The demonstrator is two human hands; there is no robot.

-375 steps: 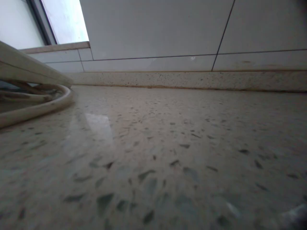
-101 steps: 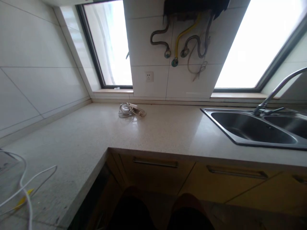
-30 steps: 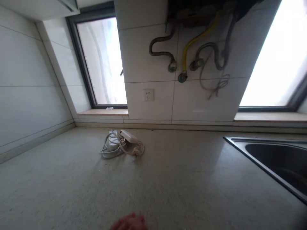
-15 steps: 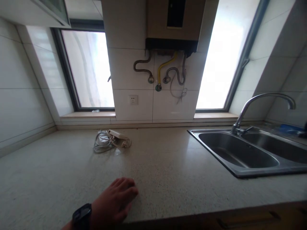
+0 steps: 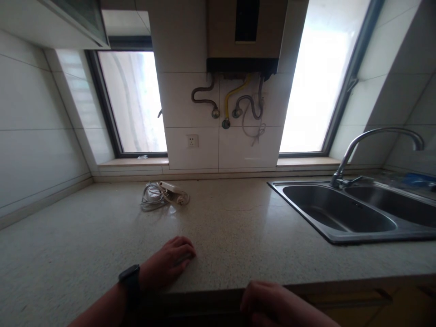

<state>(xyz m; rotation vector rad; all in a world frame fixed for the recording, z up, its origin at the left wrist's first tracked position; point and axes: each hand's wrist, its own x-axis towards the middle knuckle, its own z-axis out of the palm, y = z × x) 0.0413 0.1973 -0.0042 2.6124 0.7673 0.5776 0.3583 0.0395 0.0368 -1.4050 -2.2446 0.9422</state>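
Observation:
My left hand, with a black watch on its wrist, rests palm down on the speckled stone countertop near its front edge; its fingers are slightly curled and hold nothing. My right hand sits at the counter's front edge at the bottom of the view, fingers curled, nothing visible in it. A white power strip with its coiled cable lies farther back on the counter, well beyond my left hand.
A steel double sink with a curved faucet fills the right side. A water heater with hoses hangs on the tiled wall between two windows, above a wall socket. A cabinet overhangs upper left.
The view rose from the counter surface to standing height. My left hand came onto the counter, and my right hand has now appeared at the front edge.

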